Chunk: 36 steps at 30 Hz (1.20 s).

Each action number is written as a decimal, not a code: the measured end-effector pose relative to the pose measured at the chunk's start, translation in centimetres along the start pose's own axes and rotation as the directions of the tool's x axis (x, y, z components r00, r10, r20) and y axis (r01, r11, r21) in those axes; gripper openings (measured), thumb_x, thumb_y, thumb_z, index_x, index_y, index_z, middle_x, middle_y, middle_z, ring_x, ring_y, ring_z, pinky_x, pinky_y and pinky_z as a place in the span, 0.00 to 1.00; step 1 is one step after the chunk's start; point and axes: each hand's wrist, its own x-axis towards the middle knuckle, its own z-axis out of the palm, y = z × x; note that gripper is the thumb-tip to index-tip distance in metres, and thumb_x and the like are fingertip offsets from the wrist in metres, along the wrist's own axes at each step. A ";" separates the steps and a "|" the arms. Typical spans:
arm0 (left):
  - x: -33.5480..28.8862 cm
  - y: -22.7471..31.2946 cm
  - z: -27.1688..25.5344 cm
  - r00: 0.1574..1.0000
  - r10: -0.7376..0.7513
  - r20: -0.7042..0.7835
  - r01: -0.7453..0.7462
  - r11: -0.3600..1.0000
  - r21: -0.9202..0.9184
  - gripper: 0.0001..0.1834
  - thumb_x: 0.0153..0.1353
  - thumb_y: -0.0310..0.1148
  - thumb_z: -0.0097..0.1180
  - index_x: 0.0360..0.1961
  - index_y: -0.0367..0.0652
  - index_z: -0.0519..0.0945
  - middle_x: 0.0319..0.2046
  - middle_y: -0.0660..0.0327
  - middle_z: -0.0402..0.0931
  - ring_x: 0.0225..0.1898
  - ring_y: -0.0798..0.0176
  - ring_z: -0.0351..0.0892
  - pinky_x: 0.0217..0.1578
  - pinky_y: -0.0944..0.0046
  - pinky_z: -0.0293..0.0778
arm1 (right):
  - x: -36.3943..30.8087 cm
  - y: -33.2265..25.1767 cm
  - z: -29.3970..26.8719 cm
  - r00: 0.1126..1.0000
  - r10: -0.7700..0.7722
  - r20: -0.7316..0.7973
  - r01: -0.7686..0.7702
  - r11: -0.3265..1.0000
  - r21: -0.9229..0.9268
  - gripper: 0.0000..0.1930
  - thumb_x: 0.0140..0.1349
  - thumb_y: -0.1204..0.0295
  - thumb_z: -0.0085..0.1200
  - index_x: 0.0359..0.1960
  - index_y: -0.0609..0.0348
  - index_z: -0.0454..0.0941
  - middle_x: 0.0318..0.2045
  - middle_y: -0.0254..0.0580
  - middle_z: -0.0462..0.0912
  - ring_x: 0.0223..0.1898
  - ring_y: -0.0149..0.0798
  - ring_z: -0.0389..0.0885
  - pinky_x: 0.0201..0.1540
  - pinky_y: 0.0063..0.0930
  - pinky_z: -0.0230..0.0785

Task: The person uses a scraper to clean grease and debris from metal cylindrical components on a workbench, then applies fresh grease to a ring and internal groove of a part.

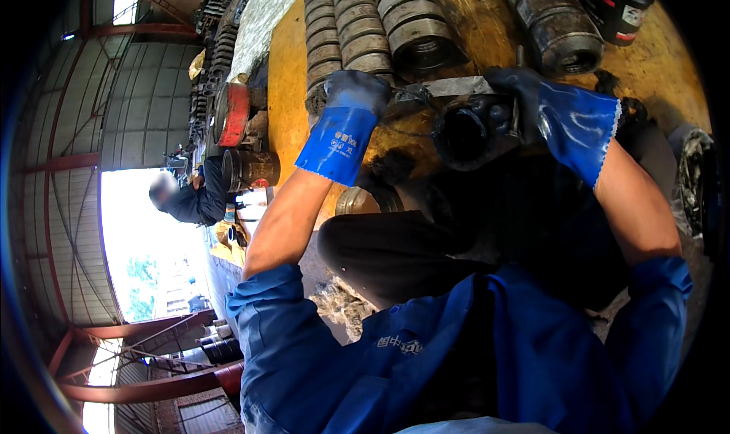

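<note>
Both my hands wear blue rubber gloves smeared with grease. My left hand grips the left end of a dark metal cylinder part with a round open bore facing me. My right hand clasps its right side. The part rests at the near edge of a yellow workbench. A thin wire or spring loop runs from my left glove toward the part. My dark trousers and blue jacket fill the lower view.
Several ribbed grey metal sleeves lie in rows on the bench behind the part, another thick sleeve at the right, a black tub beyond. A person works at the left near red and rusty cylinders.
</note>
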 end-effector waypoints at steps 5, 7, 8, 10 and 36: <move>0.7 1.1 -0.1 1.000 0.021 -0.003 -0.021 1.000 -0.002 0.13 0.59 0.35 0.52 0.42 0.50 0.85 0.43 0.58 0.84 0.45 0.52 0.84 0.38 0.48 0.79 | 0.4 0.4 -0.6 0.999 -0.031 -0.021 0.031 0.999 0.034 0.17 0.71 0.65 0.42 0.52 0.64 0.73 0.33 0.46 0.84 0.26 0.35 0.82 0.30 0.34 0.79; 0.5 1.3 1.0 0.999 -0.012 0.030 0.012 1.000 0.012 0.13 0.59 0.34 0.51 0.42 0.49 0.85 0.43 0.57 0.84 0.45 0.52 0.84 0.39 0.47 0.79 | -0.1 -1.1 1.8 0.999 -0.030 -0.037 0.031 0.999 0.041 0.16 0.70 0.64 0.42 0.51 0.63 0.73 0.32 0.46 0.84 0.24 0.35 0.81 0.26 0.34 0.76; 0.6 1.3 1.1 0.999 -0.020 0.035 0.021 1.000 -0.023 0.14 0.59 0.35 0.51 0.42 0.49 0.85 0.43 0.56 0.84 0.45 0.52 0.84 0.40 0.48 0.79 | -0.3 -1.8 2.1 0.997 0.010 -0.074 -0.002 0.996 0.094 0.16 0.70 0.65 0.43 0.50 0.63 0.74 0.32 0.45 0.84 0.23 0.34 0.80 0.25 0.32 0.74; 0.4 1.1 1.6 0.998 -0.036 0.052 0.040 0.995 -0.094 0.14 0.58 0.35 0.52 0.42 0.48 0.86 0.42 0.55 0.84 0.45 0.51 0.84 0.41 0.48 0.79 | -0.4 -3.0 2.7 0.986 0.096 -0.139 -0.066 0.977 0.205 0.14 0.68 0.65 0.45 0.47 0.62 0.75 0.30 0.42 0.83 0.21 0.32 0.77 0.23 0.28 0.71; 2.4 -2.2 14.9 0.950 -0.300 0.081 -0.142 -0.650 -0.747 0.08 0.64 0.31 0.54 0.35 0.42 0.84 0.33 0.53 0.83 0.28 0.59 0.79 0.26 0.60 0.75 | 1.2 -3.4 3.1 0.989 0.104 -0.110 -0.044 0.893 0.449 0.22 0.66 0.53 0.48 0.43 0.63 0.74 0.23 0.42 0.78 0.17 0.33 0.70 0.20 0.26 0.63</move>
